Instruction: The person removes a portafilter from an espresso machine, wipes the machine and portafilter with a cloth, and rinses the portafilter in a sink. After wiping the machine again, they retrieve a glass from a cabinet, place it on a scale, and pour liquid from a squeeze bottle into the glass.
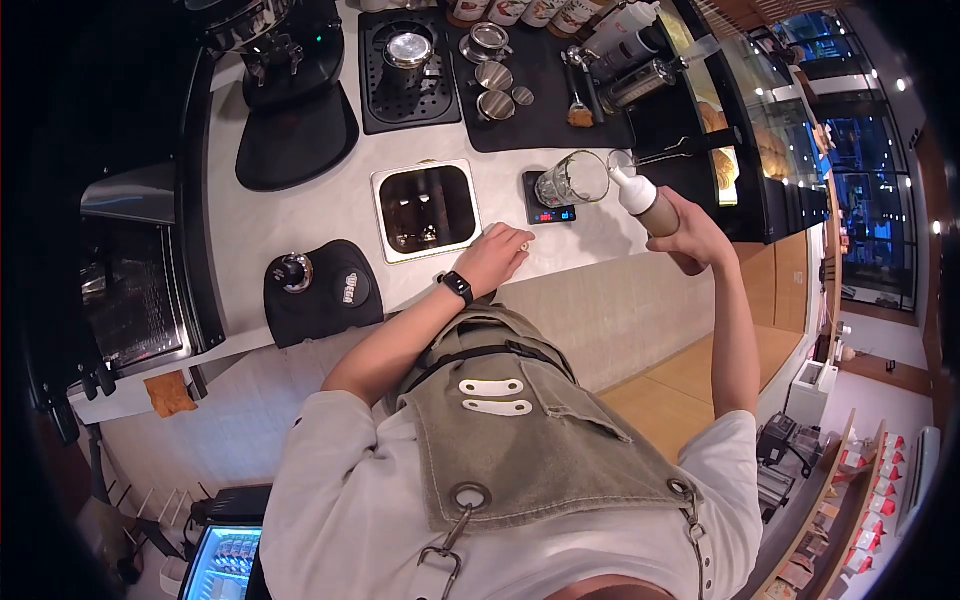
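My right hand [697, 232] is wrapped round a squeeze bottle [655, 216] with a white top and brownish body. The bottle is tilted, its nozzle toward a ribbed clear glass [574, 180]. That glass stands on a small black digital scale [551, 212] with a lit display. My left hand [492, 258], with a black watch on the wrist, rests at the counter's front edge, left of the scale. Its fingers are curled around a small pale thing that I cannot make out. Whether any liquid leaves the nozzle is too small to tell.
Left of the scale is a square metal-rimmed container [380, 213] set in the counter. A black mat [320, 318] holds a tamper [292, 273]. Behind are a drip tray [372, 100], metal cups [494, 77], brushes [580, 112] and bottles [540, 10]. A pastry case [790, 150] stands right.
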`<state>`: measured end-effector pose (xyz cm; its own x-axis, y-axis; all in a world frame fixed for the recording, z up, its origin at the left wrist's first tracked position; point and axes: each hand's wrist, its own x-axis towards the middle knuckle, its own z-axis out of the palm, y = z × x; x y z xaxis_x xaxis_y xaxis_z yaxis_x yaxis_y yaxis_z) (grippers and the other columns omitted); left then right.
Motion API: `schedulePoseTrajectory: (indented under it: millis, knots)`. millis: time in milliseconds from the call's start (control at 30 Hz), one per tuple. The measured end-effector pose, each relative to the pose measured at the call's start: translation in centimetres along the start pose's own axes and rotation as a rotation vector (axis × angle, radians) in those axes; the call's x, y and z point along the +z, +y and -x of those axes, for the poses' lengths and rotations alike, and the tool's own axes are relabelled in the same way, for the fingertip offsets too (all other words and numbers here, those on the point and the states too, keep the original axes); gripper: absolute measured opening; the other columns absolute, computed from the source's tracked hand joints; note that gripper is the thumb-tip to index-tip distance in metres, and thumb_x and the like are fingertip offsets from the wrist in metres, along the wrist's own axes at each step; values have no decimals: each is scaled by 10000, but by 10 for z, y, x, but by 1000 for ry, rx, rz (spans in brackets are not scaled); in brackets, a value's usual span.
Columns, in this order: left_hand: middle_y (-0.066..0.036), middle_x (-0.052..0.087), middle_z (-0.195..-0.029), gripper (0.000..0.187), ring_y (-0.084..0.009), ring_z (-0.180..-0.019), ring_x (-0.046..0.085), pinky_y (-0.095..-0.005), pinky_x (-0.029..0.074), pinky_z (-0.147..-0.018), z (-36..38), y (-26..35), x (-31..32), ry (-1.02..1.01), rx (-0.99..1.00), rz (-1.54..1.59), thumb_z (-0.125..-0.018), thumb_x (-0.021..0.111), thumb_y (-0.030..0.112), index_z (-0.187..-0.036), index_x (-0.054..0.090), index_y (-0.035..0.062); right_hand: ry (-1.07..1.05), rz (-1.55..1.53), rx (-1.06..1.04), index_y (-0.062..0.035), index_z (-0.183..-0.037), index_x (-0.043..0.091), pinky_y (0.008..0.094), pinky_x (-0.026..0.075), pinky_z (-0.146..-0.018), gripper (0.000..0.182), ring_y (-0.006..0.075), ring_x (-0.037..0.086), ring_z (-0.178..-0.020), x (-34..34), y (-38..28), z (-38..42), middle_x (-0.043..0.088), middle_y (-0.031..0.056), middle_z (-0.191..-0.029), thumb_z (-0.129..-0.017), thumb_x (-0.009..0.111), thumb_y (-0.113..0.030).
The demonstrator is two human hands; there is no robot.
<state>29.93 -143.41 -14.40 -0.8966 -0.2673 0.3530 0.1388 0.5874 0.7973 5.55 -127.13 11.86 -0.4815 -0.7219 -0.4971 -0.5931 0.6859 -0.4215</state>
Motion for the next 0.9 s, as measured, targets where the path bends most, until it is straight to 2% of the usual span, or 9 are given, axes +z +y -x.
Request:
schedulePoseTrajectory:
  millis: [300,400,600,700,833,867,900]
  knots:
    - [-97,666,-1063,272,-290,-1072,594,-413,514,-931,-1,0,1,-6,1,-21,-915,670,138,-1179,638,76,42,-57,-41,-101,-1252,552,350,482,-889,670,205,590,-915,4,10,-3,620,52,-996,-648,835,-167]
    - [-98,666,-1061,273,-289,-1073,595,-411,514,-932,-1,-1,1,-11,-7,-7,-916,671,141,-1179,639,75,29,-43,-31,-113,-1274,549,373,496,-891,697,245,635,-942,0,7,-2,663,85,-1023,-643,837,-180]
    - [-102,675,-1102,267,-302,-1073,597,-411,502,-944,-2,-1,1,-22,-8,-14,-929,683,155,-1176,641,62,33,-31,-60,-109,-1260,555,373,512,-871,672,229,637,-912,-8,5,-1,661,85,-1010,-650,833,-153]
    - [-100,675,-1104,267,-301,-1070,597,-411,503,-943,-2,-1,0,-14,2,-17,-927,685,155,-1175,646,64,-19,-41,-8,-102,-1259,554,357,481,-923,681,220,598,-952,-15,-4,0,640,62,-1031,-643,839,-150]
    - [-97,678,-1102,260,-299,-1066,597,-409,504,-939,-3,0,0,-17,12,-25,-924,690,157,-1165,651,64,-61,126,100,-104,-1279,555,386,499,-882,665,256,627,-919,-28,-36,5,663,102,-991,-662,803,-115]
    - [-96,679,-1103,258,-299,-1065,596,-408,504,-938,-3,1,0,-15,14,-25,-924,691,157,-1162,653,64,-43,235,95,-122,-1303,558,419,518,-868,688,304,664,-930,-29,-39,4,689,136,-1004,-655,788,-94]
    - [-95,680,-1103,256,-299,-1064,596,-407,504,-938,-3,1,0,-12,15,-24,-923,692,157,-1159,654,65,-29,311,62,-129,-1308,560,428,524,-874,701,318,668,-951,-30,-37,1,694,139,-1025,-647,790,-94]
